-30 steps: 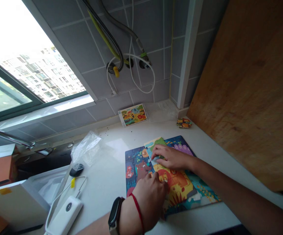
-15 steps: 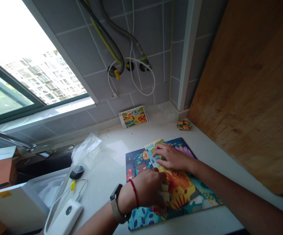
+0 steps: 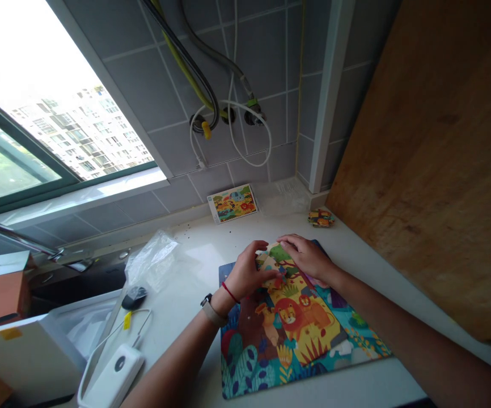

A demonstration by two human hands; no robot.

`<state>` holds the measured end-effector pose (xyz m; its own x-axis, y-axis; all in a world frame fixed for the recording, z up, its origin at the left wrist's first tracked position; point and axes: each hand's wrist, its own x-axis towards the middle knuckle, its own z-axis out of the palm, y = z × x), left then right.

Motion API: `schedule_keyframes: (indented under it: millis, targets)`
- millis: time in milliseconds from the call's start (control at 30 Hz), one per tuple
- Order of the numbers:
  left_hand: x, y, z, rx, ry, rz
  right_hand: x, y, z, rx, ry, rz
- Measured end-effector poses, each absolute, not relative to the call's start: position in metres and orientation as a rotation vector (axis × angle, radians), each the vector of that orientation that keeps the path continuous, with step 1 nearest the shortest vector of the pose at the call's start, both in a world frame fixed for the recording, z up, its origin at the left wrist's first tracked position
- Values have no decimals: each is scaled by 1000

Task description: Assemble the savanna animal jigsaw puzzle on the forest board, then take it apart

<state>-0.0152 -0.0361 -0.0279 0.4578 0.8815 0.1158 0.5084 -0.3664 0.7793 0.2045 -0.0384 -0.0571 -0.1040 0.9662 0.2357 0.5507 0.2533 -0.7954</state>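
Observation:
A colourful jigsaw puzzle (image 3: pixel 249 368) with dark blue and teal jungle pictures lies on the counter. On top of it sits a smaller yellow puzzle section (image 3: pixel 309 323) showing lions. My left hand (image 3: pixel 248 272) is closed around several loose puzzle pieces (image 3: pixel 273 266) at the upper left of that section, its thumb across them. My right hand (image 3: pixel 307 256) rests at the section's top edge, fingers stretched out and fingertips near the left hand. What lies under the right palm is hidden.
A picture card (image 3: pixel 233 204) leans near the wall beside clear plastic (image 3: pixel 282 198). A stack of puzzle pieces (image 3: pixel 321 218) sits by the wooden panel (image 3: pixel 424 170). To the left are a plastic bag (image 3: pixel 152 260), a white power bank (image 3: pixel 115 377) with cable, and the sink (image 3: pixel 79 289).
My left hand has moved up and away from the puzzle's lower middle with the pieces, uncovering the lions. My right hand has shifted slightly up and right to the section's top edge.

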Motion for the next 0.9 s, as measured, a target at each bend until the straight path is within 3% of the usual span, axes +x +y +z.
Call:
schedule_keyframes:
  millis: [233, 500, 700, 900]
  targets:
    - [-15, -30, -42, 2157, 1181, 688, 203, -41, -61, -1403, -1784, 664]
    - [-14, -31, -36, 2155, 1029, 765, 203, -39, -58, -1221, -1434, 1068]
    - [-14, -35, -27, 2128, 1016, 787, 212, -36, -39, -1217, -1203, 879]
    - [-12, -35, -32, 2024, 1131, 948, 205, -49, -24, -1160, -1251, 1237]
